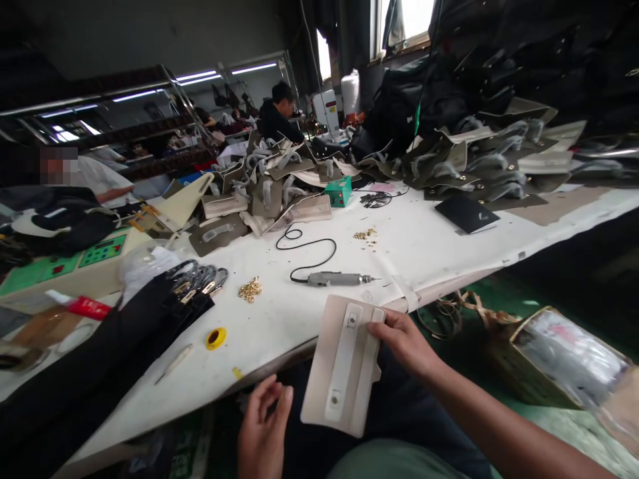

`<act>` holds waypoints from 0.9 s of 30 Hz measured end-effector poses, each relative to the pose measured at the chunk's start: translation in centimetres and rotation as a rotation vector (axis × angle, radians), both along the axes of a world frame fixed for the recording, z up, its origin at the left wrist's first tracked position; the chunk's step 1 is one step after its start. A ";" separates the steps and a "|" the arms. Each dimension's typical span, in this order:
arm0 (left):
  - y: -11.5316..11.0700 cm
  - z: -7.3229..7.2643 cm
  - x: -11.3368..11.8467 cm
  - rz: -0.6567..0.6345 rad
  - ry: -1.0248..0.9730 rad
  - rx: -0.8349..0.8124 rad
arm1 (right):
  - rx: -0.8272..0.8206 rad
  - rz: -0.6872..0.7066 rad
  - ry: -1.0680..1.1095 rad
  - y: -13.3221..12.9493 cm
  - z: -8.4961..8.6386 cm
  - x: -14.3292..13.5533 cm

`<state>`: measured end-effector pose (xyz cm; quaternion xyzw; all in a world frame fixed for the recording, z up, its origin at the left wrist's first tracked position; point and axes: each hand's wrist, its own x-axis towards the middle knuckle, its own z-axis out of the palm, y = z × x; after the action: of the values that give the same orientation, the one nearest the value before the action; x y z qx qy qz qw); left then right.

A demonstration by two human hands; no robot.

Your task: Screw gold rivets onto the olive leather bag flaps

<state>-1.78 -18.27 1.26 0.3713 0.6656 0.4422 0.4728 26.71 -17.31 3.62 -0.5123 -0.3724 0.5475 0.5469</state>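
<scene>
My right hand point(407, 339) pinches the upper right edge of a beige bag panel point(319, 372), tilted in front of the table edge over my lap. A pale strip point(343, 359) runs along the panel, with a small metal fitting near each end. To the left of the panel, my left hand point(264, 426) is empty, with loosely curled fingers and the thumb apart. A grey electric screwdriver point(334, 279) lies on the table just beyond the panel, its black cord curling back. Small brass parts point(249, 289) form a pile to its left.
On the white table point(279, 326) are a yellow ring point(220, 342), an awl-like tool point(174, 363), black straps point(124, 332), a green box point(339, 191) and a black booklet point(466, 213). Bag panels point(269, 196) are heaped behind. A co-worker point(279, 116) sits farther back.
</scene>
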 end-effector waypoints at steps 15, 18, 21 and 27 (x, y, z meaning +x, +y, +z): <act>9.4 3.8 7.8 -0.547 -0.284 -0.153 | 0.044 0.288 -0.201 8.7 1.5 6.0; 11.3 2.6 7.4 -0.491 -0.270 -0.234 | -0.101 -0.143 -0.732 13.2 -0.3 12.7; 12.7 1.9 7.3 -0.504 -0.198 -0.252 | -0.233 -0.284 -0.940 17.6 -2.1 18.5; 13.5 0.7 7.5 -0.574 -0.073 -0.241 | -0.356 -0.315 -1.129 23.0 -4.2 22.5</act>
<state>5.67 -4.76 1.96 0.4692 0.5639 0.2213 0.6425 49.23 5.67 -0.60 -0.8557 -0.4273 0.1578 0.2455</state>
